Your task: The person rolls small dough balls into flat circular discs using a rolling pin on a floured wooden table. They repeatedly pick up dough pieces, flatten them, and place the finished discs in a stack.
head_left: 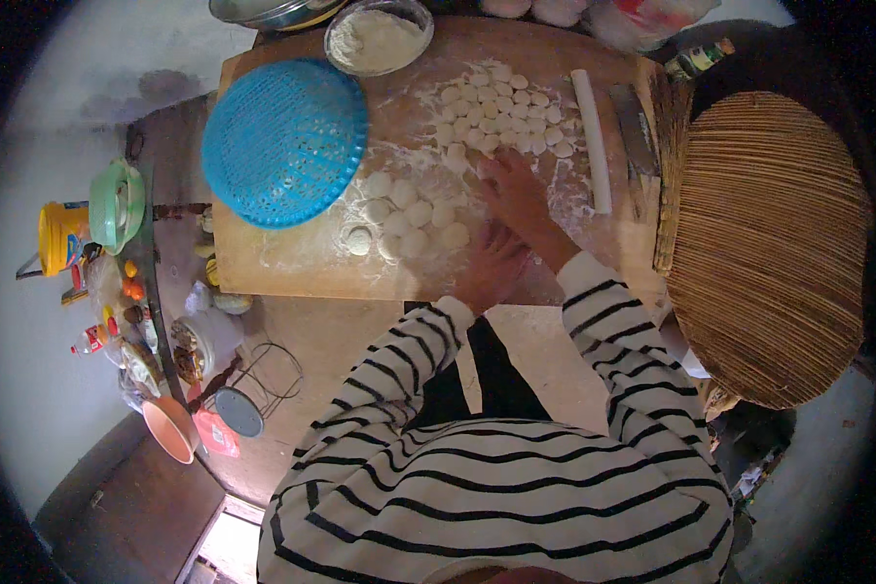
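On a floured wooden board [314, 270] lie many small flattened dough pieces [500, 109] and, nearer me, a cluster of larger round dough discs [412, 219]. My right hand [511, 186] reaches to the near edge of the small pieces, its fingertips close to a piece [456, 155]; whether it grips one cannot be made out. My left hand [490, 263] is low over the board, just right of the larger discs and partly beside my right wrist; what is under its fingers is hidden. A pale rolling pin [593, 142] rests right of the small pieces.
A blue plastic basket [285, 142] sits at the board's left, with a bowl of flour [378, 38] at the far edge. A knife [634, 131] lies near the right edge. Beyond it are a round woven-stalk lid [774, 248] and a green bottle [701, 58].
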`<state>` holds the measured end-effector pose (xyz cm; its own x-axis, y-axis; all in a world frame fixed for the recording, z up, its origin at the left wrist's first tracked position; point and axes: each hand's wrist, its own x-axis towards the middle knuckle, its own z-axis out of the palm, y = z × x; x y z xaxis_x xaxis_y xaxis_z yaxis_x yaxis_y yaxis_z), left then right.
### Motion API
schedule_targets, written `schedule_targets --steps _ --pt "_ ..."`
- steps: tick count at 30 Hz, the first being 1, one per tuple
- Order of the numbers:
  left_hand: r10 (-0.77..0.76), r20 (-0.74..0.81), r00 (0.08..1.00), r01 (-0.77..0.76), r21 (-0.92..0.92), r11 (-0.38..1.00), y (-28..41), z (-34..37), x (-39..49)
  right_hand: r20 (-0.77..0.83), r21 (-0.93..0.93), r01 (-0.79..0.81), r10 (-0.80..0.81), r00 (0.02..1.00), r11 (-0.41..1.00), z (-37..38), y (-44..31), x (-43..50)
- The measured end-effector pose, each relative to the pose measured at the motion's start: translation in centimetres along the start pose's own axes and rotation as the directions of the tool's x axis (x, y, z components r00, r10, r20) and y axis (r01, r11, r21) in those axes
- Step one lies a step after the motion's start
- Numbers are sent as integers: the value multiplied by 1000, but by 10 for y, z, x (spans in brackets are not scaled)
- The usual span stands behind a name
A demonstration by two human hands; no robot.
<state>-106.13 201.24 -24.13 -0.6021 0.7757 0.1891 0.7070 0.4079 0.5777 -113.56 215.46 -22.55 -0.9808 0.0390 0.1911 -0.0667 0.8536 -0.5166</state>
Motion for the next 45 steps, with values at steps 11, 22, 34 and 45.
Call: schedule_targets --steps 11,22,34,45 --pt "-7 65 998 6 21 1000 -42 -20 -52 2 -64 -73 73 997 995 -9 5 -46" --pt "-139 -224 965 142 -2 990 -55 -82 -12 -42 72 -235 238 970 969 -3 9 -86" --pt "49 108 993 -80 312 947 -9 13 101 -168 88 -569 576 800 817 -80 36 -157" --pt "91 134 987 -127 290 949 -12 21 79 -64 457 -522 612 788 720 -69 35 -159"
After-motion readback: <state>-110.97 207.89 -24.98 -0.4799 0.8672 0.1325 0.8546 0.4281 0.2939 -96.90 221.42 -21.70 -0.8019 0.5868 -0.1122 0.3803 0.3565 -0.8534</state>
